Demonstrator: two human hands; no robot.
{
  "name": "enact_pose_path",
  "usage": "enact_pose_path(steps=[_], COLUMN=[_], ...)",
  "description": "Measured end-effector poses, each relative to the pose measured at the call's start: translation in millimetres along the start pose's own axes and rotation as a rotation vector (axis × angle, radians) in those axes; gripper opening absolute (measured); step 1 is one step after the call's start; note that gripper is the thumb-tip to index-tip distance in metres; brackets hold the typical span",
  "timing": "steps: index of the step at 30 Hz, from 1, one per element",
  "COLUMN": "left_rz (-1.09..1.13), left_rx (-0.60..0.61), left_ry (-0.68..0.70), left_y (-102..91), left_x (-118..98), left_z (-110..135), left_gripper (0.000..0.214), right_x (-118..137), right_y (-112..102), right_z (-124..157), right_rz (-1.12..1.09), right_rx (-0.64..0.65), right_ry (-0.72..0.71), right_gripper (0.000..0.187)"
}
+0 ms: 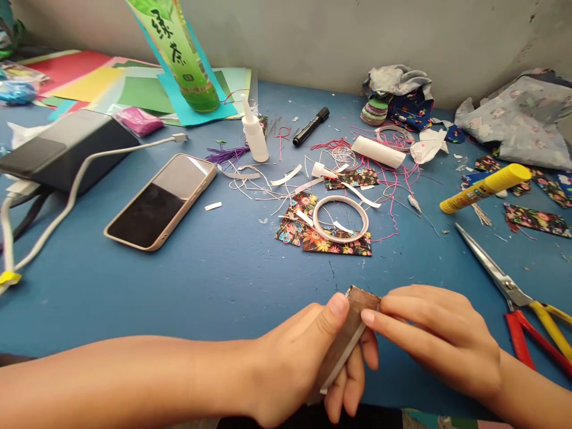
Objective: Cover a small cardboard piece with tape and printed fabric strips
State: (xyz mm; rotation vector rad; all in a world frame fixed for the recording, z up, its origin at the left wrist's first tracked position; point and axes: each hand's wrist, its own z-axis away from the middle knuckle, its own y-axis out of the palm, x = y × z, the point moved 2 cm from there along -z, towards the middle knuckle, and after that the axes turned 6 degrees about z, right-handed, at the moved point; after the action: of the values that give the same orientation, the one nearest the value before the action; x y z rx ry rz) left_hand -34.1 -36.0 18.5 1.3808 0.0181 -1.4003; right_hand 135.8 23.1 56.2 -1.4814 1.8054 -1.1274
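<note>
A folded brown strip (346, 333), which looks like the back side of fabric, has a narrow white tape-like line along its length. My left hand (308, 351) is closed around it, thumb on top and fingers underneath. At the strip's upper right end, the fingertips of my right hand (447, 333) pinch its edge. Just beyond my hands lie a roll of thin tape (316, 223) and dark floral fabric pieces (337, 245). To the right of my right hand rest scissors (509, 286) with red and yellow handles, blades apart.
A phone (152, 205), a glue bottle (254, 134), a black marker (311, 126) and a green tea bottle (187, 65) stand or lie leftward and behind. A yellow glue stick (485, 189) is at right. Tangled threads and paper scraps cover the middle. A white cable (75, 185) crosses the left.
</note>
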Motion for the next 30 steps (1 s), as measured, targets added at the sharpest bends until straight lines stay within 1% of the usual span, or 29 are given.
enact_pose_path(steps=[3,7,9,14,17,22,24,26,29,30], left_rz=[0.028,-0.002,-0.031,-0.064,-0.055,-0.036,-0.004,0.043,0.1,0.11], left_rx=[-0.025,-0.041,-0.055,-0.102,-0.171,-0.259,-0.284,-0.286,-0.252,-0.239], left_ry=[-0.013,-0.009,-0.006,-0.01,0.024,0.081,0.088,0.093,0.088,0.083], left_y=[0.8,1.1,0.7,0.5,-2.6,-14.1,-19.0,-22.8,-25.5,-25.9], left_x=[-2.1,-3.9,-4.0,-3.7,-4.5,-11.6,-16.7,-21.8,-26.9,-27.7], left_z=[-1.3,-2.7,-2.8,-1.9,-3.0,-9.0,-11.6,-13.6,-15.4,-15.7], left_gripper=[0.082,0.081,0.081,0.079,0.078,0.079,0.078,0.078,0.079,0.079], right_x=[0.2,2.3,4.7,9.5,10.5,9.7,7.0,2.4,-6.2,-8.2], right_y=[-0.9,1.5,4.5,11.6,11.7,6.7,3.6,0.0,-5.5,-6.9], right_z=[-2.1,-6.5,-7.8,-10.1,-11.2,-8.6,-5.3,-1.4,3.0,3.5], right_rz=[0.015,-0.066,-0.064,0.042,0.035,-0.01,-0.066,-0.146,-0.219,-0.219], right_rx=[-0.02,0.043,0.053,-0.002,-0.035,-0.059,-0.085,-0.14,-0.257,-0.274], right_ry=[-0.007,0.085,0.121,0.146,0.136,0.143,0.184,0.253,0.389,0.419], right_gripper=[0.027,0.022,0.02,0.023,0.025,0.027,0.029,0.03,0.029,0.029])
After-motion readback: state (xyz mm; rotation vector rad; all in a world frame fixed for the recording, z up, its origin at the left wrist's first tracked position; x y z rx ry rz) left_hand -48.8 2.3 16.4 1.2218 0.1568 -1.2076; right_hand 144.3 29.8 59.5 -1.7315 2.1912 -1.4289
